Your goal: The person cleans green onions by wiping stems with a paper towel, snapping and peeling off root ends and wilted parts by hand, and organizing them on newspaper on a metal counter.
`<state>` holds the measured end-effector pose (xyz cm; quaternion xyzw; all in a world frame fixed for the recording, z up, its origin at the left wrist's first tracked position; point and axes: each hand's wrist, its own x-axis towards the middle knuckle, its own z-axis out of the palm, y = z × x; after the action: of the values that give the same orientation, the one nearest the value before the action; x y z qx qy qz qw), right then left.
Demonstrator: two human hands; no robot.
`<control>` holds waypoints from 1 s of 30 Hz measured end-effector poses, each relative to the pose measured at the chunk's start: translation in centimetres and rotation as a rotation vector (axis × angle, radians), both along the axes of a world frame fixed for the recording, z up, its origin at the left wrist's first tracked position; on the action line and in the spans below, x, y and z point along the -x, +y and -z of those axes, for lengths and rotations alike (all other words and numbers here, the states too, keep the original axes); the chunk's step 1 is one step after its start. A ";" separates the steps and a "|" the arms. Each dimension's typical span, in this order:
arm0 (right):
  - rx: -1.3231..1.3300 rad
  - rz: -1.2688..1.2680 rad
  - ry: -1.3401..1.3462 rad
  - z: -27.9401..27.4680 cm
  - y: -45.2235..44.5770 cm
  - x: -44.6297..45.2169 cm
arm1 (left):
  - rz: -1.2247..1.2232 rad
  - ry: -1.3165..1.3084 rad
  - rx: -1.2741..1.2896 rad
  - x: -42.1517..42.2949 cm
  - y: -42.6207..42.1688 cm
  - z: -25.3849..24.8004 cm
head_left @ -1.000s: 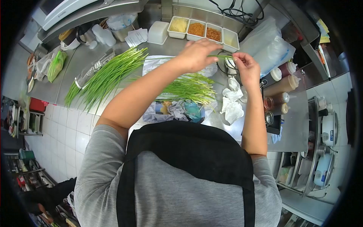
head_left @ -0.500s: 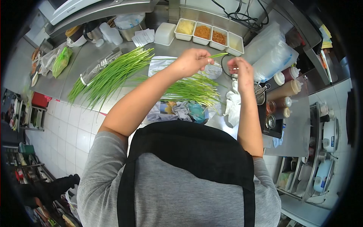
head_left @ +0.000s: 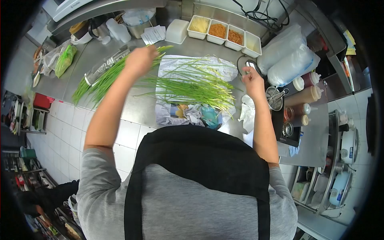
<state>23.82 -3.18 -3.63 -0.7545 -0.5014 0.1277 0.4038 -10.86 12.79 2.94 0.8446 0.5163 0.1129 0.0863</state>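
Note:
My left hand [head_left: 141, 61] is over the root ends of the garlic chives pile [head_left: 106, 78] on the left of the steel counter, its fingers closed on stalks there, slightly blurred. A second, looser spread of garlic chives [head_left: 196, 89] lies on newspaper [head_left: 170, 66] in the middle, pale ends to the right. My right hand [head_left: 254, 83] hovers to the right of this spread, fingers curled and thumb drawn in; whatever is between the fingertips is too small to make out. Crumpled newspaper and a teal bundle [head_left: 210, 116] lie at the near edge of the sheet.
White tubs [head_left: 217, 33] of shredded and crumbly food line the back. Clear plastic bags [head_left: 294, 66], sauce bottles [head_left: 310, 94] and a black tray [head_left: 290, 136] stand on the right. A white cloth [head_left: 247, 112] lies below my right hand. A rolled plastic packet [head_left: 105, 68] touches the left pile.
My left hand has swung left, from above the middle spread with a stalk to the left pile. My right hand has dropped slightly and its fingers have curled in.

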 end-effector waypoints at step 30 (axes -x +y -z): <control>-0.002 -0.272 -0.217 2.7 -4.8 4.6 | 0.704 0.024 0.134 -7.5 -6.9 10.0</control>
<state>19.27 -8.01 -6.31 -0.6888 -0.6395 0.0986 0.3270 -3.33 5.90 -7.04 0.9644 0.2009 0.0322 0.1687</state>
